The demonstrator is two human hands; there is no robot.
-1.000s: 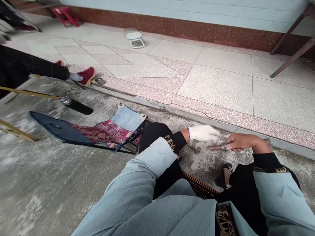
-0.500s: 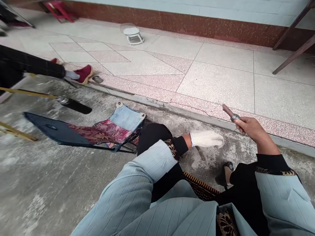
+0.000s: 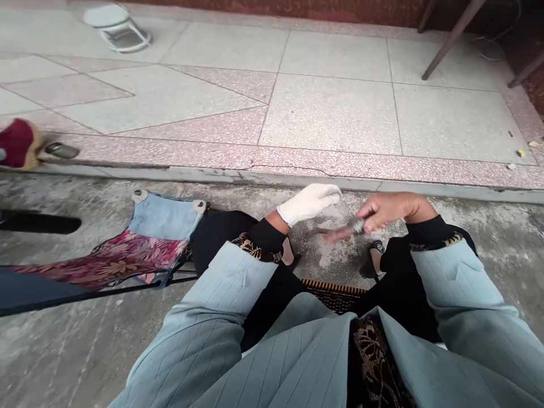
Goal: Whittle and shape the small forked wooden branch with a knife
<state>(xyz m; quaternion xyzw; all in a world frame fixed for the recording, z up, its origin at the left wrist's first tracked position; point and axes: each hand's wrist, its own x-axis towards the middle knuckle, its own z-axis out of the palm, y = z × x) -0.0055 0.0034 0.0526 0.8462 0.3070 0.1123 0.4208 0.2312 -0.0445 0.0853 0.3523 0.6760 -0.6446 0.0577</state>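
Observation:
My left hand (image 3: 310,202), in a white knitted glove, hangs over the concrete near the step edge. Its fingers stretch forward, slightly bent, and nothing shows in them. My bare right hand (image 3: 385,211) is closed around a short reddish-brown stick (image 3: 338,234) with a silvery wire-like coil (image 3: 357,225) around it. Motion blurs the stick, which points left and down, below the gloved hand and apart from it. Behind its tip, a thin brown piece (image 3: 319,231) lies on the ground, partly hidden.
A folding chair with floral fabric (image 3: 127,255) stands at my left. Ahead runs a raised tiled step (image 3: 331,113). A white stool (image 3: 117,28), a person's red shoe (image 3: 19,141), a dark object (image 3: 62,150) and table legs (image 3: 453,39) are on it. Beneath me is a woven seat (image 3: 335,293).
My right hand has swung left and inward with the stick, which now points down-left rather than up-left. The view has turned right and down, and my hands are closer together.

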